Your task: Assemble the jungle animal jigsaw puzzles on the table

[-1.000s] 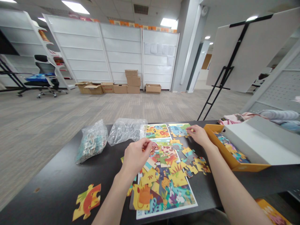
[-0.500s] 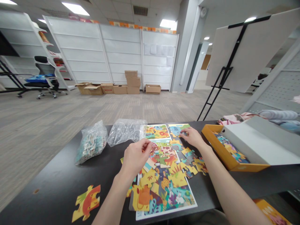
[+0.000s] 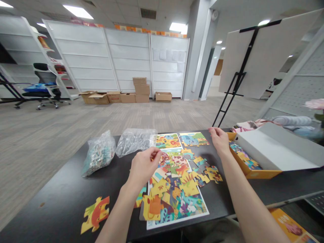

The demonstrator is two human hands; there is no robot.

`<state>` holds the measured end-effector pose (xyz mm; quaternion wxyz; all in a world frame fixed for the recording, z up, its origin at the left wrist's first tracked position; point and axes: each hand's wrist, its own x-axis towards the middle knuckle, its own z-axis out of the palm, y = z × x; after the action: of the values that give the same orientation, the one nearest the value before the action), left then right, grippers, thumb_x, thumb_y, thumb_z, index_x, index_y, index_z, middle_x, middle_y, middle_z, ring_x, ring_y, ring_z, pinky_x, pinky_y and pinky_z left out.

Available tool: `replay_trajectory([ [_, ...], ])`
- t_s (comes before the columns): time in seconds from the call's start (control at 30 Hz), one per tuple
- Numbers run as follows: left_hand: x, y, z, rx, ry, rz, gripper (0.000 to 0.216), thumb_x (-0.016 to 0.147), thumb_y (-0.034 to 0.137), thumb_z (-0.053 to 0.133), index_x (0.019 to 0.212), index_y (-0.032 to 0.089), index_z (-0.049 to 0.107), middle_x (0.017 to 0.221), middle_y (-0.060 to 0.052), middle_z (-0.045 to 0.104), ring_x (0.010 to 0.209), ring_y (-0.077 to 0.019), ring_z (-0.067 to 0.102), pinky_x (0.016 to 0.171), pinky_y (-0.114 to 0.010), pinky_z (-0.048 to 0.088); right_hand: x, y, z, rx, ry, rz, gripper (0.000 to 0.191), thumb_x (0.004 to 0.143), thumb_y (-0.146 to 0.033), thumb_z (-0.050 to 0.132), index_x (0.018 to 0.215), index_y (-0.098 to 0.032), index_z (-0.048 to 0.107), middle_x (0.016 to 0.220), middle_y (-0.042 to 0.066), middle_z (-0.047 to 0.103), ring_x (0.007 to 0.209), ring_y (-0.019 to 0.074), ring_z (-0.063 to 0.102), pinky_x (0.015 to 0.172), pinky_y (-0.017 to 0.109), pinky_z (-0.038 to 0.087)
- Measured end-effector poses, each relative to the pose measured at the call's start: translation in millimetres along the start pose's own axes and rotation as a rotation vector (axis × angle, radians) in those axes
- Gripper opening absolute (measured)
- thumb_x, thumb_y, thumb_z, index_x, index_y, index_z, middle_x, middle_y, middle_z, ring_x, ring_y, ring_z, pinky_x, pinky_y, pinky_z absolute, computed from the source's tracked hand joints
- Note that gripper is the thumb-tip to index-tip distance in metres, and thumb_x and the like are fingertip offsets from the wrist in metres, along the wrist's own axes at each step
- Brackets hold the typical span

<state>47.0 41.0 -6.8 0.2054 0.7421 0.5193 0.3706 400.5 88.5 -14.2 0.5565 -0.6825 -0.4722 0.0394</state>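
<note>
My left hand (image 3: 144, 166) hovers over the left side of a printed picture sheet (image 3: 177, 225), its fingers pinched together; whether a small thing is between them cannot be made out. My right hand (image 3: 219, 141) is closed, fingertips bunched, with no piece visible in it. It is raised just right of a joined elephant puzzle section (image 3: 193, 138). Several loose puzzle pieces (image 3: 214, 173) lie below that section. More pieces, such as an orange-and-yellow animal piece (image 3: 153, 206), overlap on the sheet. A smaller picture card (image 3: 168, 141) lies beyond the sheet.
An open yellow box (image 3: 264, 174) with puzzle pieces inside stands at the right. Clear bags, one full of pieces (image 3: 100, 153) and one crumpled (image 3: 135, 141), lie at the left rear. A large red-and-yellow piece (image 3: 96, 214) lies front left on the black table (image 3: 60, 192).
My right hand has lifted off the elephant section and moved right toward the box, uncovering that section. My left hand stays pinched in nearly the same place. The view has shifted slightly.
</note>
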Motion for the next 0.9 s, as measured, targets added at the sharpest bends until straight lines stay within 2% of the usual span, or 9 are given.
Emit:
replay_trajectory([
  [0.13, 0, -5, -8, 0.018, -0.073, -0.002, 0.024, 0.091, 0.041, 0.055, 0.094, 0.025, 0.072, 0.089, -0.002, 0.078, 0.081, -0.0198, 0.072, 0.074, -0.027, 0.054, -12, -17, -22, 0.178, 0.077, 0.065, 0.038, 0.079, -0.049, 0.063, 0.091, -0.014, 0.075, 0.084, 0.008, 0.074, 0.074, 0.0192, 0.062, 0.069, 0.030, 0.046],
  [0.3, -1, -12, -20, 0.135, -0.137, -0.027, 0.023, 0.091, 0.039, 0.053, 0.096, 0.026, 0.071, 0.090, -0.001, 0.077, 0.083, -0.0203, 0.072, 0.074, -0.028, 0.052, -39, -39, -36, 0.149, 0.058, 0.054, 0.037, 0.078, -0.049, 0.064, 0.090, -0.016, 0.075, 0.083, 0.008, 0.074, 0.074, 0.0201, 0.063, 0.070, 0.031, 0.046],
  [0.47, -2, -10, -29, 0.277, -0.188, -0.058, 0.023, 0.091, 0.037, 0.052, 0.100, 0.026, 0.071, 0.094, -0.002, 0.078, 0.090, -0.0228, 0.073, 0.074, -0.029, 0.050, -60, -40, -39, -0.032, 0.045, 0.004, 0.036, 0.082, -0.047, 0.059, 0.088, -0.016, 0.074, 0.084, 0.009, 0.075, 0.076, 0.0230, 0.065, 0.077, 0.036, 0.048],
  [0.67, 1, -8, -26, 0.353, -0.259, -0.045, 0.024, 0.091, 0.035, 0.052, 0.105, 0.027, 0.070, 0.102, -0.002, 0.078, 0.095, -0.0234, 0.072, 0.074, -0.029, 0.048, -69, -37, -39, -0.045, 0.045, 0.003, 0.037, 0.082, -0.047, 0.056, 0.091, -0.016, 0.073, 0.089, 0.011, 0.075, 0.079, 0.0239, 0.066, 0.079, 0.037, 0.050],
  [0.9, 1, -9, -26, 0.394, -0.267, -0.045, 0.023, 0.091, 0.034, 0.053, 0.106, 0.027, 0.070, 0.104, -0.002, 0.078, 0.096, -0.0231, 0.072, 0.074, -0.028, 0.048, -76, -39, -33, -0.112, -0.070, 0.020, 0.038, 0.082, -0.050, 0.056, 0.092, -0.017, 0.073, 0.088, 0.010, 0.076, 0.075, 0.0228, 0.066, 0.075, 0.035, 0.049],
])
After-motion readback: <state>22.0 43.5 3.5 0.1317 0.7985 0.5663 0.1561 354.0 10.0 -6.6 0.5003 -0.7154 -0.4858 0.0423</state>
